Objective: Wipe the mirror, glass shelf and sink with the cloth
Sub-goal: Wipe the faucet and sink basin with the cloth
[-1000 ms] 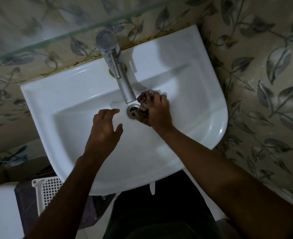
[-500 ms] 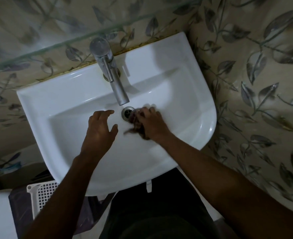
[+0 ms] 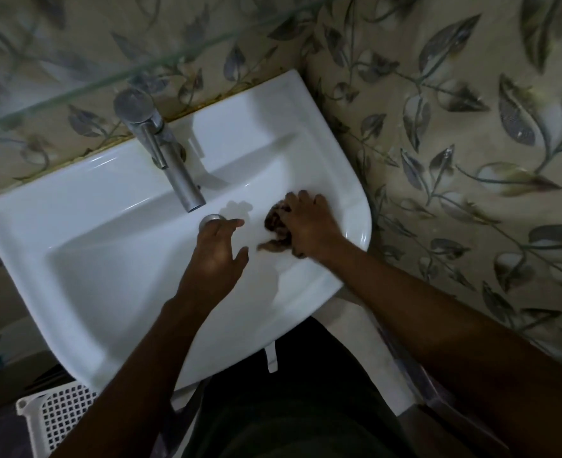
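Leaf-patterned tiles [image 3: 471,133] cover the dim bathroom walls around a white sink [image 3: 114,246] fixed to the back wall, its rounded front edge toward the person. Just above it, the edge of a glass shelf [image 3: 107,77] runs slantwise across the wall. A metal tap [image 3: 170,163] stands at the back rim, its spout reaching down over the bowl toward the drain [image 3: 210,219]. The right hand [image 3: 309,226] presses a bunched brown cloth [image 3: 278,226] against the right inner slope of the bowl, fingers curled over it; the cloth's loose end trails toward the front. The left hand [image 3: 218,256] hovers over the bowl beside the drain, fingers relaxed and holding nothing. A white perforated basket [image 3: 58,421] sits on the floor below left.
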{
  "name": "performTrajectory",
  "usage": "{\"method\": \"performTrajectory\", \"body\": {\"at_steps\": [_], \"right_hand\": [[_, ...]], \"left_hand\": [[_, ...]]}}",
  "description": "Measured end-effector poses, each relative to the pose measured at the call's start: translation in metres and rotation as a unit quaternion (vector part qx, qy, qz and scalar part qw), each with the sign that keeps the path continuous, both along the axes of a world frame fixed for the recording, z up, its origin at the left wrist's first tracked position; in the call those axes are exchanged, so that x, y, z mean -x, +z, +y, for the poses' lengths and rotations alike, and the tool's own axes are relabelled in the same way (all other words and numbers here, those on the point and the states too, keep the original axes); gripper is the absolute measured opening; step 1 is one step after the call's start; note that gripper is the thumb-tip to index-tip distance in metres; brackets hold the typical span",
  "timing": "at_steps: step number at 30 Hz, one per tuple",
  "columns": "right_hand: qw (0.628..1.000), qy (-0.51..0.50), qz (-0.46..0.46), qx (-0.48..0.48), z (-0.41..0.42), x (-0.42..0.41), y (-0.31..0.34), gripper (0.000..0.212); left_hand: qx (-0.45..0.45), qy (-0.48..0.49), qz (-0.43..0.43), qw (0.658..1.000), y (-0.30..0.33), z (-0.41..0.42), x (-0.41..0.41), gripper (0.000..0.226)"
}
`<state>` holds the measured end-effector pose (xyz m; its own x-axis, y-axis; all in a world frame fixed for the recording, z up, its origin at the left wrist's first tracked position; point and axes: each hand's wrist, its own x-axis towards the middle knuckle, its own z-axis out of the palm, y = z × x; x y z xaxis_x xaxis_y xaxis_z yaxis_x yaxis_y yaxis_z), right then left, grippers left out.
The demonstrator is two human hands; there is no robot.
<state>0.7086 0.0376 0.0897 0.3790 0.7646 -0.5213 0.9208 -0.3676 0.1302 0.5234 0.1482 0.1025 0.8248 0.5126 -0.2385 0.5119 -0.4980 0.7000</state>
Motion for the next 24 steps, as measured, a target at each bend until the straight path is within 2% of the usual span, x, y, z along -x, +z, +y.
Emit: {"method": "performTrajectory", "body": {"at_steps": [4, 6, 10, 14, 17, 20, 24], "right_hand": [[0.999, -0.032, 0.03, -0.021, -0.021, 0.011, 0.009, 0.051], [0.997, -0.035, 0.061, -0.026, -0.038, 0.03, 0.011, 0.046], [0.997, -0.036, 0.057, -0.038, -0.051, 0.019, 0.014, 0.053], [0.988, 0.056, -0.053, -0.131, -0.031, -0.031, 0.016, 0.076], [0.984, 0.087, -0.118, -0.105, -0.002, -0.054, 0.02, 0.083], [0.982, 0.094, -0.133, -0.092, 0.006, -0.056, 0.022, 0.072], [0.982, 0.063, -0.042, -0.174, -0.029, -0.018, 0.015, 0.053]], "left_hand": [[-0.003, -0.018, -0.019, 1.0, 0.001, -0.004, -0.013, 0.051], [-0.002, -0.019, -0.026, 0.999, 0.001, -0.005, -0.018, 0.051], [0.009, -0.004, -0.009, 1.0, 0.002, -0.007, -0.022, 0.049], [0.01, 0.008, -0.013, 1.0, 0.001, -0.004, -0.02, 0.049], [0.006, 0.014, -0.003, 1.0, 0.001, -0.006, -0.017, 0.049], [0.006, 0.018, -0.007, 1.0, -0.001, -0.009, -0.012, 0.049], [0.02, 0.045, -0.003, 0.999, -0.006, -0.006, -0.002, 0.048]]}}
